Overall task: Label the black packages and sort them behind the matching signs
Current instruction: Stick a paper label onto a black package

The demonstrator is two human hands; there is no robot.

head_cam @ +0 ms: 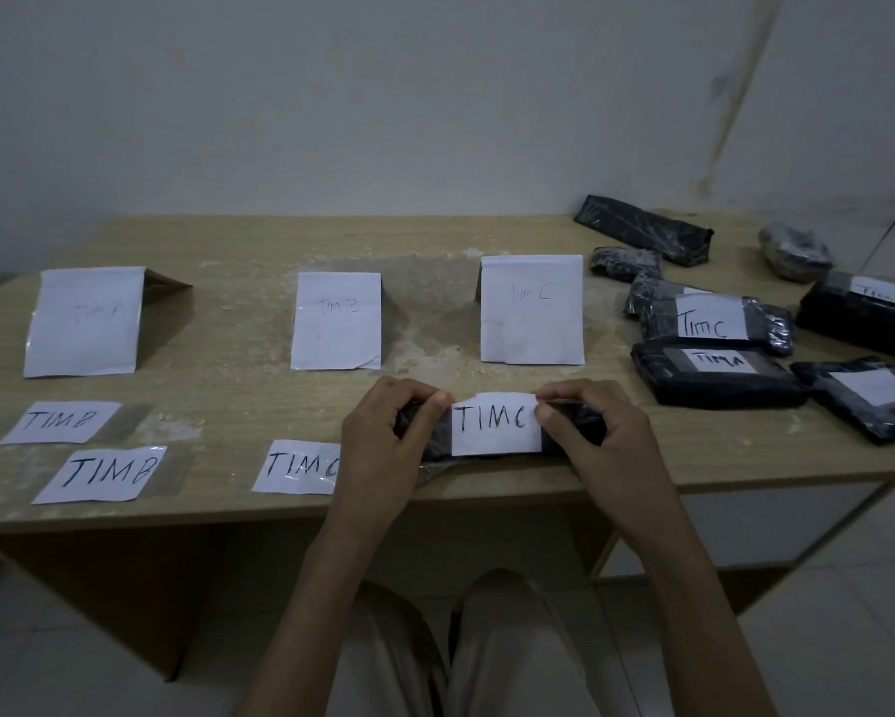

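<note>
A black package (579, 424) lies near the table's front edge with a white "TIM C" label (496, 424) on top of it. My left hand (383, 447) grips the package's left end, thumb at the label's left edge. My right hand (590, 432) grips the right end, thumb pressing the label's right edge. Three folded paper signs stand behind: "TIM A" (85, 323) at left, "TIM B" (336, 320) in the middle, "TIM C" (532, 308) at right. No package lies behind any sign.
Loose labels lie at the front left: two "TIM B" (59, 421) (106, 473) and one "TIM C" (300, 467). Several black packages crowd the right side, among them one labelled "TIM C" (714, 320) and one "TIM A" (719, 375). A wall stands behind the wooden table (259, 240).
</note>
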